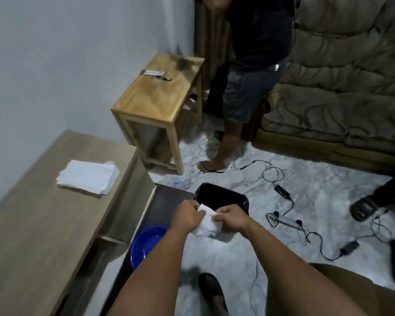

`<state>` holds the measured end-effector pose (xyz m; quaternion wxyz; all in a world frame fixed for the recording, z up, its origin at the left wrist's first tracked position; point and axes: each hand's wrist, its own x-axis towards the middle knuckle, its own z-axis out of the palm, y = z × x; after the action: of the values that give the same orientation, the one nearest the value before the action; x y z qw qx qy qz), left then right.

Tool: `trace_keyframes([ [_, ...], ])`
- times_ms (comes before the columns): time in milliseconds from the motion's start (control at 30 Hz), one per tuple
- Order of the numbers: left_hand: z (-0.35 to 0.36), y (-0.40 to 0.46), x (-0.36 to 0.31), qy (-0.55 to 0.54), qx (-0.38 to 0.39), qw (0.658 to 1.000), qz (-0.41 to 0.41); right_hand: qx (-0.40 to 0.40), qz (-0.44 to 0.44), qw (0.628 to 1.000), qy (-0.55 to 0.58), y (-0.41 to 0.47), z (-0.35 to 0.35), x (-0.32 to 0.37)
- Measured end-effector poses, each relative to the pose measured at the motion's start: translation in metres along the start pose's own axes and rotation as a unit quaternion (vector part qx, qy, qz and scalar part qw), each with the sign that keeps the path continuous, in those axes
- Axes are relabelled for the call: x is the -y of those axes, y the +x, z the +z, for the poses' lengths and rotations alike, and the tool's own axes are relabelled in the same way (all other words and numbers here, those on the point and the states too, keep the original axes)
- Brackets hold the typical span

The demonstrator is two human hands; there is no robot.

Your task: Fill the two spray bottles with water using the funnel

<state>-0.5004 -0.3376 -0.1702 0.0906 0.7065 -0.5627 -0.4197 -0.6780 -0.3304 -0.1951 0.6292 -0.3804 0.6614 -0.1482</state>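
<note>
**Tissue over the bin, bottles nowhere in view**

Both forearms reach forward, the left hand point(187, 216) and right hand point(232, 218) close together, each pinching a crumpled white tissue point(206, 223) above the black bin point(221, 197). Best to ball it tight and drop it squarely inside (likely cleanup). Neither spray bottles nor funnel show; a blue basin point(144, 245) sits below the left forearm.

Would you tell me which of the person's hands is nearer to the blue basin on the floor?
Left. The left hand grips the white tissue just up and right of the blue basin; the right hand grips it farther right.
</note>
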Motion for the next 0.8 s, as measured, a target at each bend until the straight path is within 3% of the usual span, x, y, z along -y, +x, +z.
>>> trace_keyframes([
  [233, 0.076, 0.101, -0.035, -0.071, 0.063, 0.994, -0.046, -0.103, 0.055, 0.992, -0.036, 0.132, -0.072, -0.055],
  [433, 0.115, 0.154, -0.045, -0.062, 0.091, 0.992, -0.066, -0.151, 0.068, 0.986, -0.007, 0.183, -0.085, -0.042],
  [600, 0.122, 0.165, -0.034, -0.081, 0.084, 0.991, -0.069, -0.186, 0.066, 0.976, 0.096, 0.201, -0.085, -0.065],
  [800, 0.095, 0.118, -0.015, -0.183, 0.075, 0.976, -0.087, -0.166, -0.002, 0.982, 0.090, 0.141, -0.049, -0.054],
])
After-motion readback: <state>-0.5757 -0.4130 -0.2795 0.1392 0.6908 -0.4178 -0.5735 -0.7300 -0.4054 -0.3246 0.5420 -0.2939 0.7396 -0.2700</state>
